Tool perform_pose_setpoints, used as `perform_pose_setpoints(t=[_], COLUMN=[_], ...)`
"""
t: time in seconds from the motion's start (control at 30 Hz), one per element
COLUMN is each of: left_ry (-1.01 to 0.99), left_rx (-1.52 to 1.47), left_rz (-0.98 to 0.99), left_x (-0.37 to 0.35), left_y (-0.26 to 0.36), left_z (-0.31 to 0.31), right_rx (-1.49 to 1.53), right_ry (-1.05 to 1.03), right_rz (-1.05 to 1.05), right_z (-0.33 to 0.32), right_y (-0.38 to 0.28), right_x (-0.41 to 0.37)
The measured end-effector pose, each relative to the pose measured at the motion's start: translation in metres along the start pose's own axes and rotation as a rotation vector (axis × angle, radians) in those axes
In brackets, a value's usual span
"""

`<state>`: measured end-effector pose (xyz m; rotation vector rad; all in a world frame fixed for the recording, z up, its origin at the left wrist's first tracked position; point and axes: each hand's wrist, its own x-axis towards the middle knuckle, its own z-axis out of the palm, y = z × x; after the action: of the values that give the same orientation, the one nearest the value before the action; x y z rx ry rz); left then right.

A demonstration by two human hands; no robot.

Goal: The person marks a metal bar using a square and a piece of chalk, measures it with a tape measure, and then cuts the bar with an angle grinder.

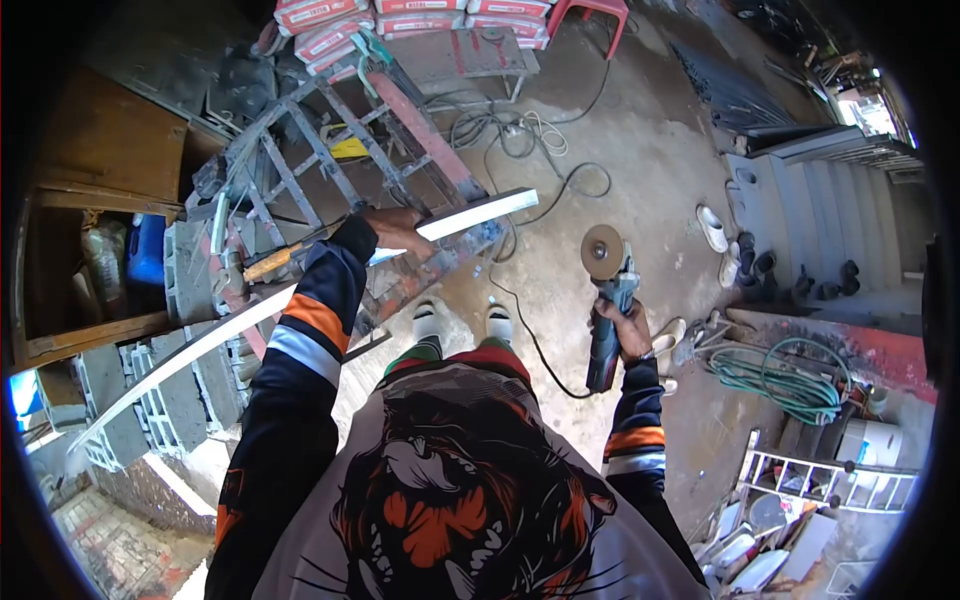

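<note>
I look straight down over my chest at a dusty concrete floor. My left hand (395,230) grips a long white strip (470,213) that runs from the upper middle down past my sleeve to the lower left. My right hand (625,325) is closed around the body of an angle grinder (608,300), held upright with its round disc (602,251) on top. A black power cord (535,340) trails from the grinder across the floor. My two white shoes (462,322) show between the hands.
A metal ladder frame (330,150) lies over grey blocks (190,270) on the left, with a wood-handled tool (280,258). Cement bags (410,18) are stacked at the top. Shoes (740,250), steps, a green hose (790,375) and a small ladder (830,480) lie to the right.
</note>
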<state>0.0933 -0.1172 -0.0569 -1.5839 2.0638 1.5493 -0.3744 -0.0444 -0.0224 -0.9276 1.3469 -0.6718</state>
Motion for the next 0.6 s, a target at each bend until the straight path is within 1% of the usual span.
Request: perform_pose_setpoints(t=[0.07,0.1,0.13,0.2,0.23,0.3,0.33,0.4,0.47,0.6], left_ry=[-0.016,0.040,0.036,0.123,0.123,0.182,0.187,0.143,0.144,0.169], left_rx=[-0.013,0.019,0.008,-0.008,-0.014,0.059,0.058,-0.010,-0.006,0.012], left_rz=[-0.049,-0.026,-0.025,-0.026,-0.026,-0.059,-0.061,-0.091,-0.108,-0.124], left_x=[-0.008,-0.008,-0.010,-0.014,-0.018,-0.030,-0.036,-0.043,-0.038,-0.037], left_y=[0.012,0.013,0.015,0.020,0.027,0.043,0.052,0.063,0.055,0.054], left_z=[-0.004,0.000,0.005,0.013,0.012,0.007,0.001,-0.003,-0.002,0.000], right_rx=[-0.074,-0.101,-0.109,-0.162,-0.222,-0.268,-0.302,-0.271,-0.332,-0.311], right_ry=[0.032,0.025,0.025,0.009,0.024,-0.002,-0.024,-0.044,-0.059,-0.119], right_rz=[-0.023,-0.016,-0.007,0.008,0.018,-0.013,-0.051,-0.010,-0.032,-0.036], right_z=[0.005,0.009,0.011,0.015,0.018,0.016,0.017,0.019,0.019,0.022], right_y=[-0.008,-0.017,-0.023,-0.033,-0.040,-0.040,-0.041,-0.041,-0.039,-0.038], right_x=[0.002,0.000,0.000,0.002,0.001,0.008,0.013,0.019,0.024,0.035])
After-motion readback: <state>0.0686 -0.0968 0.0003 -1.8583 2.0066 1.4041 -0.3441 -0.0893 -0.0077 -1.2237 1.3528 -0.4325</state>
